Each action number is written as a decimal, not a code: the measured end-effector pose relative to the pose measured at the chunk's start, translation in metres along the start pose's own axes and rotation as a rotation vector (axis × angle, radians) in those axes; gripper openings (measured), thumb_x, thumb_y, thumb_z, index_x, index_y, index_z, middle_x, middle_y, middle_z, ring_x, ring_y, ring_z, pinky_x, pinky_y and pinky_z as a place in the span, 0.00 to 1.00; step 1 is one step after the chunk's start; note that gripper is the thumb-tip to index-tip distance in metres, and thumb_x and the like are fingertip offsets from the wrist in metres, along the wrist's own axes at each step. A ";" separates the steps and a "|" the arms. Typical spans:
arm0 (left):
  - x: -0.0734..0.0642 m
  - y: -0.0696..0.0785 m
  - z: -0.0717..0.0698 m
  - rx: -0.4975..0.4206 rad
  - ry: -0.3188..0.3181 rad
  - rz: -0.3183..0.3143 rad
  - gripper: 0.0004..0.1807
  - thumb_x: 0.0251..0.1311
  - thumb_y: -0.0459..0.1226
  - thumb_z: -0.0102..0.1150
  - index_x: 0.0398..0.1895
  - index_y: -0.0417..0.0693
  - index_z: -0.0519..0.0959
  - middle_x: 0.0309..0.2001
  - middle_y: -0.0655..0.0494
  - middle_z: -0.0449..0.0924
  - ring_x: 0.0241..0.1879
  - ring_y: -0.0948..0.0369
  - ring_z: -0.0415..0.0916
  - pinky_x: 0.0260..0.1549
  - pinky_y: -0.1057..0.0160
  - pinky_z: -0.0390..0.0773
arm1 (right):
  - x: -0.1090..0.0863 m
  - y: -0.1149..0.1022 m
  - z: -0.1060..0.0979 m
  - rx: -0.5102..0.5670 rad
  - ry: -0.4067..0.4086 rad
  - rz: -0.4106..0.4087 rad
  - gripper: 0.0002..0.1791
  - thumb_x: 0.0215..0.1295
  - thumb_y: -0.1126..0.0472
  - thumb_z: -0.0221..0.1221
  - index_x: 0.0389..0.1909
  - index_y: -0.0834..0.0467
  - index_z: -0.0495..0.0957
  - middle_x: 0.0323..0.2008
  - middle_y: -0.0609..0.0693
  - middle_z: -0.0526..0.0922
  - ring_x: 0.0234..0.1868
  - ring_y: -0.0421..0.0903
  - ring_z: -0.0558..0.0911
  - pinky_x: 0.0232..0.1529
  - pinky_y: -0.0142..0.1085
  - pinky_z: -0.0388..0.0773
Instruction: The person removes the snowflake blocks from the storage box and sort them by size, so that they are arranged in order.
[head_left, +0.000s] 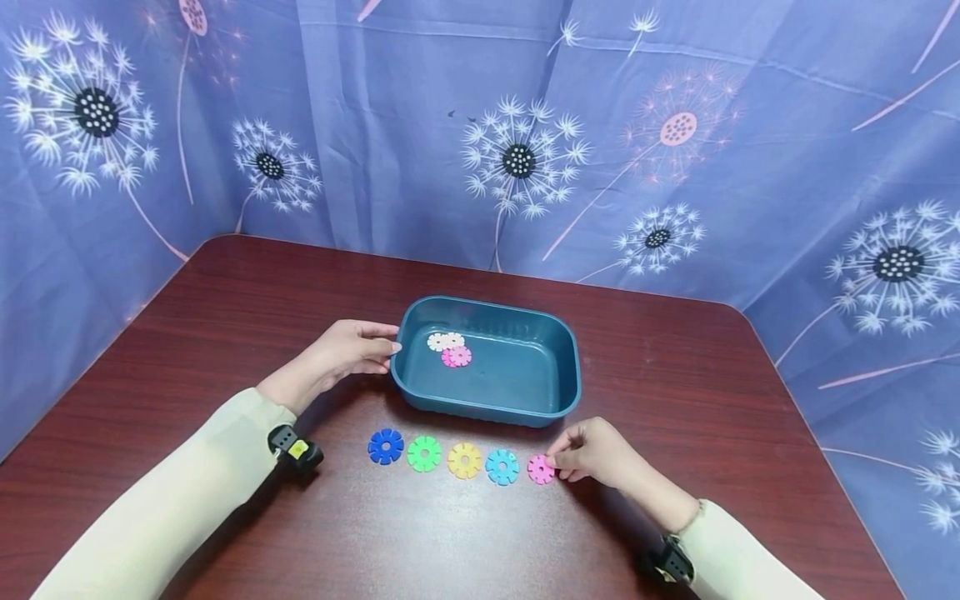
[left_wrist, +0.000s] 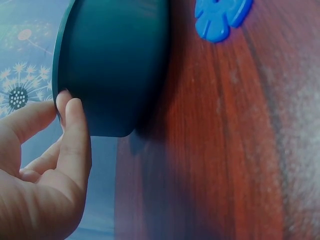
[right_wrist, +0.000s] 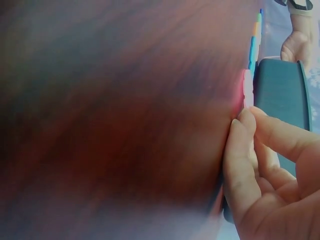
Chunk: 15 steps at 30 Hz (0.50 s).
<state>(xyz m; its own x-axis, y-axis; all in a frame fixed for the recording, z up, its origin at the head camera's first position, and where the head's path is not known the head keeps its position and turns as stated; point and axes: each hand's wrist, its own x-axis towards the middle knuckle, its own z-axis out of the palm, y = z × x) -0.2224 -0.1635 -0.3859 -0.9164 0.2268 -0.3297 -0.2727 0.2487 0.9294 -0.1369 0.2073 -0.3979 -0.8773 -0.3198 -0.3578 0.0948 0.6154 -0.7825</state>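
At the right end of a row of notched plastic discs, my right hand (head_left: 592, 451) pinches the edge of a pink disc (head_left: 541, 468). Leftward from it lie a light blue disc (head_left: 502, 467), a yellow disc (head_left: 464, 460), a green disc (head_left: 424, 453) and a dark blue disc (head_left: 386, 447). My left hand (head_left: 352, 352) grips the left rim of a teal plastic basin (head_left: 517, 412), thumb and fingers at the wall in the left wrist view. Inside the basin, toward its left, lie white discs (head_left: 446, 342) and overlapping pink discs (head_left: 457, 357).
The basin stands on a dark red wooden table (head_left: 315, 283), behind the row of discs. A blue curtain (head_left: 420, 150) with dandelion prints hangs behind the table and along both sides. Each wrist wears a black strap with a small device.
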 end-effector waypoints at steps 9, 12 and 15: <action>-0.001 0.003 0.001 0.009 0.000 -0.005 0.29 0.70 0.33 0.60 0.72 0.32 0.68 0.32 0.59 0.85 0.29 0.67 0.82 0.39 0.69 0.88 | 0.000 -0.001 0.001 -0.044 0.032 0.008 0.05 0.60 0.70 0.68 0.35 0.70 0.87 0.26 0.56 0.87 0.24 0.40 0.82 0.30 0.38 0.89; -0.001 0.003 0.001 0.009 0.000 -0.004 0.29 0.70 0.33 0.60 0.72 0.31 0.68 0.32 0.59 0.85 0.29 0.67 0.82 0.39 0.69 0.88 | -0.001 -0.002 0.002 -0.061 0.045 0.015 0.05 0.60 0.70 0.68 0.34 0.70 0.87 0.26 0.56 0.88 0.24 0.40 0.82 0.30 0.38 0.89; -0.001 0.003 0.001 0.008 0.000 -0.008 0.30 0.70 0.33 0.59 0.72 0.31 0.68 0.31 0.59 0.84 0.29 0.67 0.82 0.39 0.70 0.88 | -0.001 -0.003 0.003 -0.063 0.054 0.020 0.04 0.60 0.71 0.68 0.34 0.70 0.87 0.26 0.57 0.88 0.24 0.40 0.83 0.29 0.38 0.89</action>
<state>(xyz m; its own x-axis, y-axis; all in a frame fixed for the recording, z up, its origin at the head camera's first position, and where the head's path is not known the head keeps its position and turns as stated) -0.2217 -0.1617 -0.3830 -0.9142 0.2247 -0.3372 -0.2777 0.2583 0.9253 -0.1348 0.2035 -0.3961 -0.8999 -0.2684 -0.3437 0.0846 0.6657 -0.7414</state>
